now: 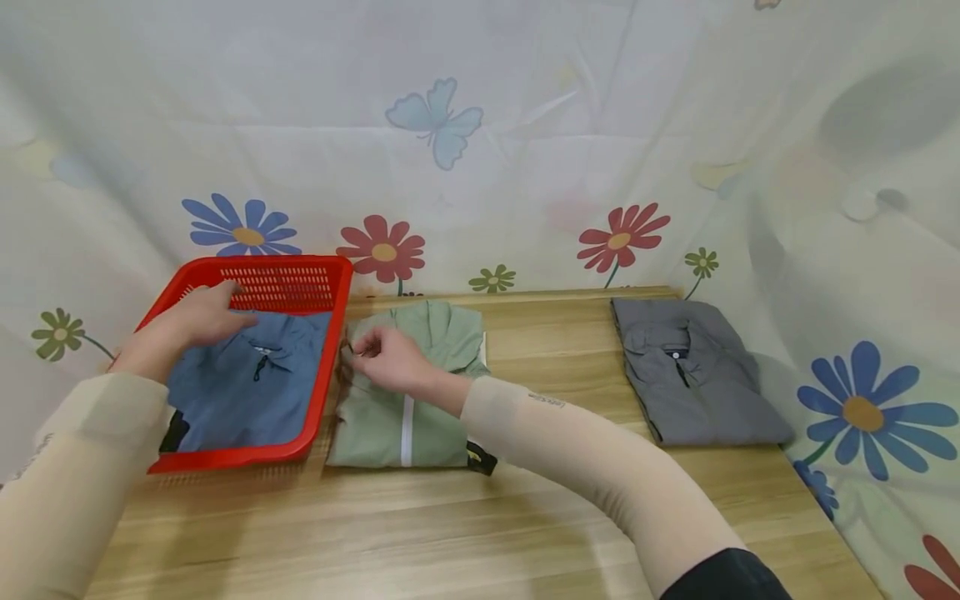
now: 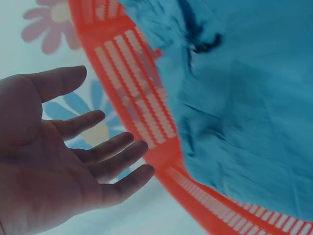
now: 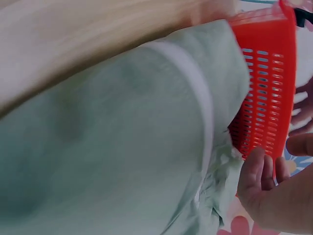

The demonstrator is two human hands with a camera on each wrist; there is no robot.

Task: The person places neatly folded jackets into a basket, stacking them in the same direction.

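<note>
A folded blue jacket (image 1: 243, 396) with a dark zip pull lies in the red plastic basket (image 1: 225, 458) at the left. Over the basket's far left part is my left hand (image 1: 202, 315), empty, its fingers spread apart in the left wrist view. Just right of the basket, a folded green jacket (image 1: 442, 425) with a white zip strip lies on the table. My right hand (image 1: 393, 360) is over its upper left part, close to the basket's side. In the right wrist view its fingers are loosely bent, with a gap between thumb and fingers and nothing held.
A folded grey garment (image 1: 697, 392) lies on the wooden table (image 1: 360, 533) at the right, near the table's edge. Behind and beside the table hangs a white curtain (image 1: 525, 167) printed with flowers and a butterfly.
</note>
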